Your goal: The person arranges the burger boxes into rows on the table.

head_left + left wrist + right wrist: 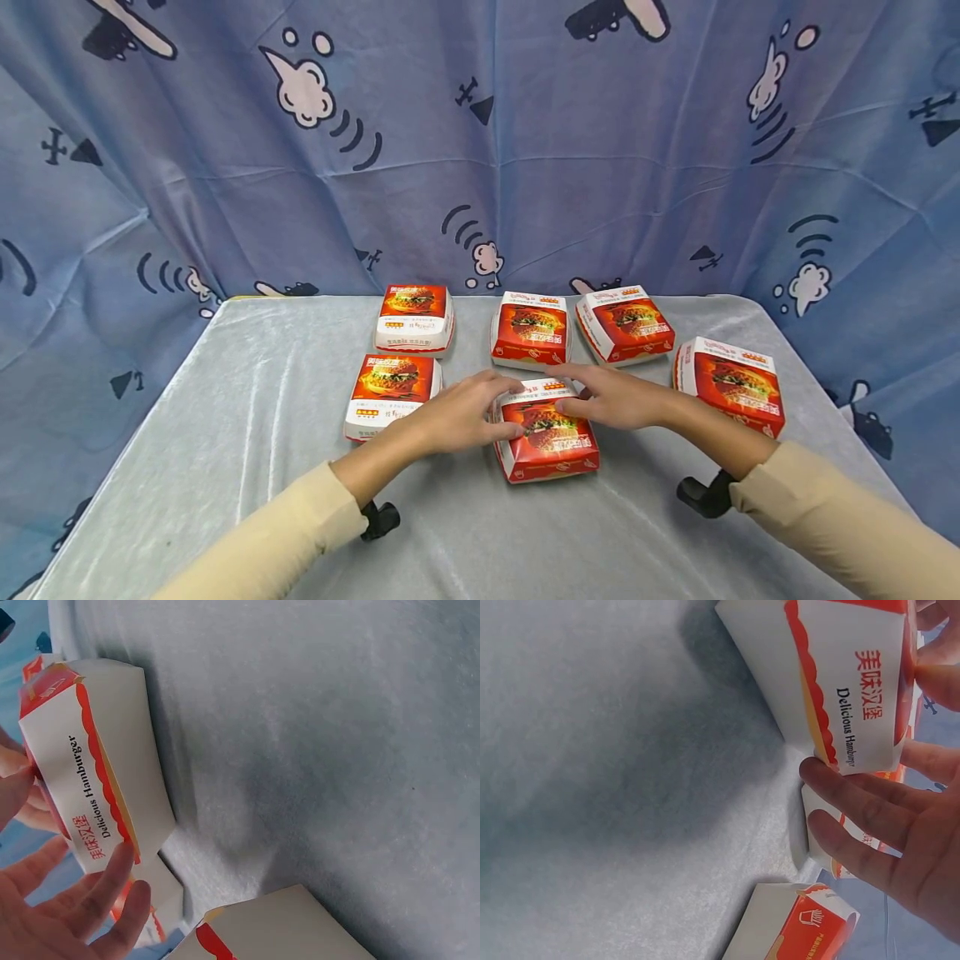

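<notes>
Both hands are at a red and white hamburger box [550,437] near the middle of the table. My left hand [463,412] holds its left side, with the thumb by the top and the fingers reaching to the far left corner. From the right, my right hand [626,395] holds it too, its thumb over the lid and fingers at the far edge. The box's printed side [90,780] faces the left wrist view, with fingertips right at its corner. In the right wrist view, fingertips meet the lower corner of the opposite side [855,697]. The lid is closed.
More hamburger boxes stand around: one left of my left hand [390,383], another behind it [414,317], two at the back [531,329], [626,323], and one right [735,383] beside my right forearm. A grey cloth covers the table [225,417]; a blue patterned curtain [420,150] hangs behind.
</notes>
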`<state>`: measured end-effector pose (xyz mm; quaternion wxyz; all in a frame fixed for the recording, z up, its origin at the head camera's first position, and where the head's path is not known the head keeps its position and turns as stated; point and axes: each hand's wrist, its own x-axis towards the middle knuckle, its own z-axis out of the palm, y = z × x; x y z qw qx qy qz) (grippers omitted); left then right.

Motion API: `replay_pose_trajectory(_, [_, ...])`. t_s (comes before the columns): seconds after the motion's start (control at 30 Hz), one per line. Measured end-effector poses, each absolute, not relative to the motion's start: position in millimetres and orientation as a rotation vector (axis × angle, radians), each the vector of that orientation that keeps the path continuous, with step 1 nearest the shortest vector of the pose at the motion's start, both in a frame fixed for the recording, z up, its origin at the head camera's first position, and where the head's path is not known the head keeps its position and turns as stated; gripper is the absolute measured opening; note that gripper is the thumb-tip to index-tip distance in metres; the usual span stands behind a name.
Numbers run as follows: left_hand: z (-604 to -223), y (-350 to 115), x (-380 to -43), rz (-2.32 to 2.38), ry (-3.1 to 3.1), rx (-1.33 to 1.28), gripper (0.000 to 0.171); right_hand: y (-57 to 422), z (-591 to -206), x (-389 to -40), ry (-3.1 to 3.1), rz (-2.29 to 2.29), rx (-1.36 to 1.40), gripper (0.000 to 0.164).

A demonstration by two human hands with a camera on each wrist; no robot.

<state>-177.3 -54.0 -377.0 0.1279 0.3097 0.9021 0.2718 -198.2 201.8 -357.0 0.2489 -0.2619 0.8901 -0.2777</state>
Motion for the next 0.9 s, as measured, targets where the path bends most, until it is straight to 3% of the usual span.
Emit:
replay_pose_trajectory(0.2, [-377.3, -53.7, -176.1, 0.754, 2.656, 0.884, 0.057, 202.7, -356.4, -199.3, 2.438, -0.733, -0.695, 0.068])
replay_pose_trajectory(0.5, [-376.2, -54.1, -172.2, 0.701, 2.737, 0.833, 0.06, 205.2, -357.5, -195.8, 2.43, -0.765, -0.656, 0.087])
replay_pose_trajectory(0.9, [-377.1, -56.7, -173.0, 0.771, 2.733, 0.888, 0.054, 202.6, -360.2, -196.4, 2.411, -0.77, -0.733, 0.08])
